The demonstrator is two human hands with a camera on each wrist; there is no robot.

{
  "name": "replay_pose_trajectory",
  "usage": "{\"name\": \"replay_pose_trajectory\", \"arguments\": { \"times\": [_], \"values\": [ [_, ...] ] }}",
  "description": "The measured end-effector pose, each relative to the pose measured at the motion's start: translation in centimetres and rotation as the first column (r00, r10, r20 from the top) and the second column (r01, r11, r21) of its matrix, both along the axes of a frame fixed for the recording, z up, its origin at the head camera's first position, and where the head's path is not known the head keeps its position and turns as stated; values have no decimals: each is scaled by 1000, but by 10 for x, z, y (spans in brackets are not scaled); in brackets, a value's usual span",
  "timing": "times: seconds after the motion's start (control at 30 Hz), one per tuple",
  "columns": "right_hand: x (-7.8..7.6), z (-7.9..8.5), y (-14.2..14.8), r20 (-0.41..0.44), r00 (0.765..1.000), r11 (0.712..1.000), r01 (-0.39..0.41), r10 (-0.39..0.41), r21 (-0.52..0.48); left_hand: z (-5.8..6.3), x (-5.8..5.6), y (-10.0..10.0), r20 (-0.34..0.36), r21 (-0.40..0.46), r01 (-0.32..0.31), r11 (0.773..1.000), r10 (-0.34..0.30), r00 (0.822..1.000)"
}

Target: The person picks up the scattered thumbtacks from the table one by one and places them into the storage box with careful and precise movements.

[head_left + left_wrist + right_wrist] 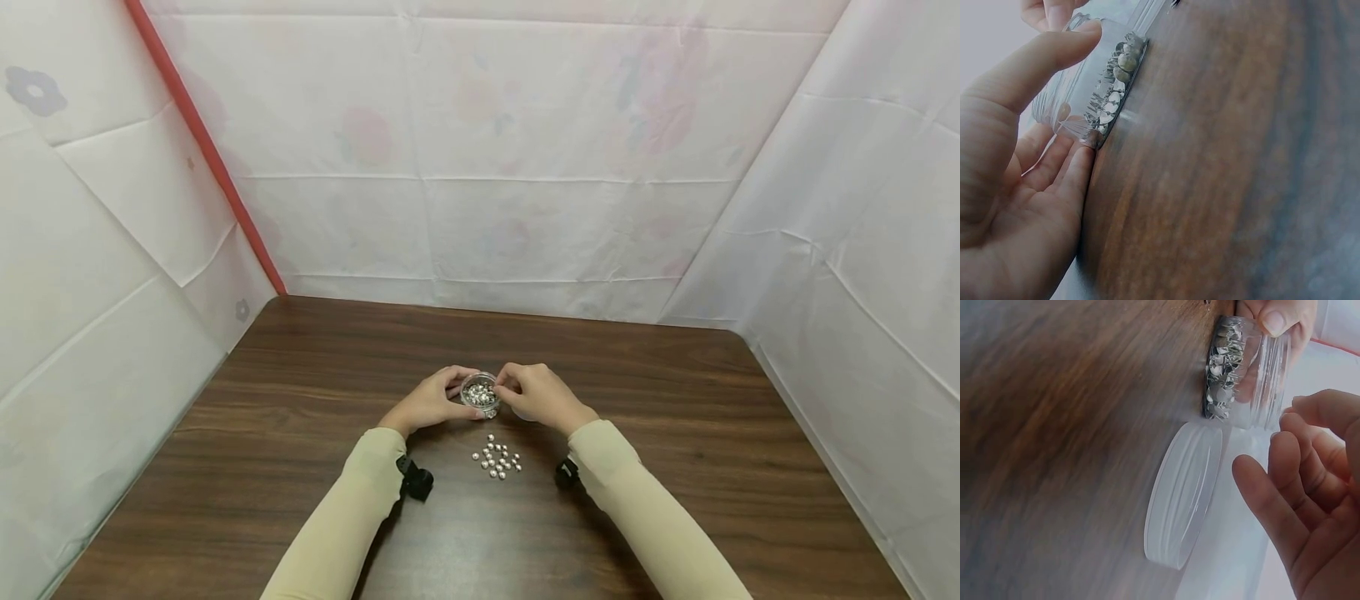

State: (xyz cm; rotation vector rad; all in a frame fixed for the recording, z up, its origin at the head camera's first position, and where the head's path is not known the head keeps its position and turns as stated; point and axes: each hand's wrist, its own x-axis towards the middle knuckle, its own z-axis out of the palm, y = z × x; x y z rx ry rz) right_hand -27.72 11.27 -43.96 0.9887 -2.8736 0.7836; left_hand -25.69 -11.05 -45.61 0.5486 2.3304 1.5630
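A clear round jar (471, 405) stands on the table, partly filled with silver thumbtacks (480, 393). My left hand (429, 402) grips it from the left, thumb on the near side and fingers round the far side. Over the jar's right rim, my right hand (543, 395) has its thumb and index finger brought together at the mouth; whether a tack is between them is hidden. The right wrist view shows its other fingers loosely bent. Nearer the person, several loose thumbtacks (491, 463) lie scattered on the wood.
A clear lid (1179, 500) lies on the table beside the jar, under the right hand. The brown wooden table (300, 367) meets hanging white sheets (487, 233) at the back and sides. A red strip (202, 137) runs up the back left corner.
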Motion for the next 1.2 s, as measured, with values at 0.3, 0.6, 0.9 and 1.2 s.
{"name": "replay_pose_trajectory", "arguments": {
  "times": [0.3, 0.6, 0.9, 1.2],
  "values": [
    [8, 0, 12, -19, 1000, 1000, -23, 24, 9, -1, 1, -1, -2, 28, -2, 1000, 2, 1000],
    [19, -3, 24, -44, 996, 996, -72, 74, 51, 2, 2, -1, 18, 22, 11, 1000, -12, 1000],
    [30, -7, 33, -4, 992, 991, -124, 124, 58, -27, -12, -1, 9, 32, -36, 999, 36, 999],
    [41, -10, 36, 22, 981, 980, -194, 193, 46, -36, -17, -1, -19, 19, -58, 998, 58, 998]
  ]
}}
